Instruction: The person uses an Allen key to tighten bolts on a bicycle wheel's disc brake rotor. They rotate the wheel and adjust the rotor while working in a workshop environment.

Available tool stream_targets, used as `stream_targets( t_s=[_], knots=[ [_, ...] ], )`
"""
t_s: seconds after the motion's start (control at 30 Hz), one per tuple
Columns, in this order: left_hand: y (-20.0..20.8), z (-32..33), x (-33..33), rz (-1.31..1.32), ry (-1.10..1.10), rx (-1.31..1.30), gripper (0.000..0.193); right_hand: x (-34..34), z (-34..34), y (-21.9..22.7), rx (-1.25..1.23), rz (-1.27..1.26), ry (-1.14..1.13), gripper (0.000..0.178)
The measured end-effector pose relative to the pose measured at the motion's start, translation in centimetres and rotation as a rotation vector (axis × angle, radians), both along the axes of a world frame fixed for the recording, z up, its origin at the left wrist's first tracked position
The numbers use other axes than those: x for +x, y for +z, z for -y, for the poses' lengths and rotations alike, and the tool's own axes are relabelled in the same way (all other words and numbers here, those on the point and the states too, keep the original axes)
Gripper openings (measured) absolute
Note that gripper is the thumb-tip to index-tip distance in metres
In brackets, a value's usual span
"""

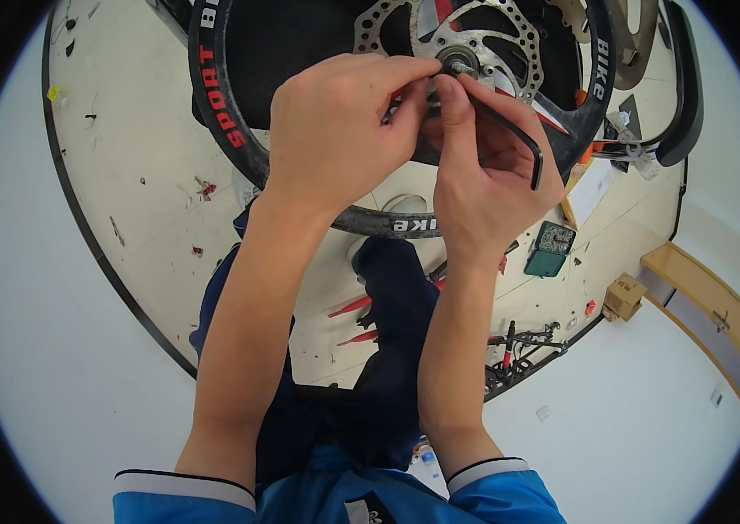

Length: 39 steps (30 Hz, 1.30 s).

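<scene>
"Black makes up most of your wheel point(370, 218), whose ring curves across the upper part of your view. How far has your work on it come?"

"Judging by what shows, you have the silver, perforated brake disc point(523, 44) in place around the wheel's centre, so that much looks done. Whether every fixing screw is in, or tight, can't be told, since your fingers cover part of the middle."

"And your hands?"

"They meet at the centre, just beside each other. Your left hand point(339, 122) has its fingers curled, with thumb and forefinger drawn close together; whether anything is pinched between them is hidden. Your right hand point(496, 179) is half curled, palm partly showing, and has hold of the hex key point(536, 170) between thumb and forefinger."

"Is your key seated in anything?"

"You can't tell from this angle. Its bent end hangs free over your palm, and its other end runs in under your fingertips."

"What is left for you, then?"

"Your hub point(460, 59) shows its round metal end just beyond your fingertips. With both hands gathered there, the work at that spot seems unfinished, though how much remains doesn't show."
</scene>
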<state>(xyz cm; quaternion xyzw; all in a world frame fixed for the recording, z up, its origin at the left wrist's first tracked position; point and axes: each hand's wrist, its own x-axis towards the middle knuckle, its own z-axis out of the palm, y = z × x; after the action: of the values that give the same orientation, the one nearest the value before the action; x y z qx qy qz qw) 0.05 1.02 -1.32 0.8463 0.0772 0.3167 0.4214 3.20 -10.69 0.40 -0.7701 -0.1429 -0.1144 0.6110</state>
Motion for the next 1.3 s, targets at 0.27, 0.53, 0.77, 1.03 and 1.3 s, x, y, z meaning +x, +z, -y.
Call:
stream_targets(
  t_s=[0.27,0.53,0.77,1.03,1.3],
  knots=[
    [-0.2,-0.3,0.0,-0.006,-0.004,0.002,0.028,-0.2,0.0,0.2,-0.074,0.050,0.054,0.012],
    [-0.5,-0.1,0.0,0.010,0.016,0.034,0.030,-0.2,0.2,0.4,-0.155,0.119,0.065,0.013],
    [-0.6,0.1,0.0,0.019,0.031,0.054,0.032,-0.2,0.3,0.2,-0.137,0.111,0.065,0.012],
    [-0.3,-0.1,0.1,-0.017,0.015,0.041,0.030,0.2,0.1,0.5,-0.099,0.026,0.021,0.013],
    [0.4,0.0,0.0,0.001,0.009,-0.008,0.028,0.4,0.0,-0.1,-0.119,0.072,0.004,0.018]
  ],
)
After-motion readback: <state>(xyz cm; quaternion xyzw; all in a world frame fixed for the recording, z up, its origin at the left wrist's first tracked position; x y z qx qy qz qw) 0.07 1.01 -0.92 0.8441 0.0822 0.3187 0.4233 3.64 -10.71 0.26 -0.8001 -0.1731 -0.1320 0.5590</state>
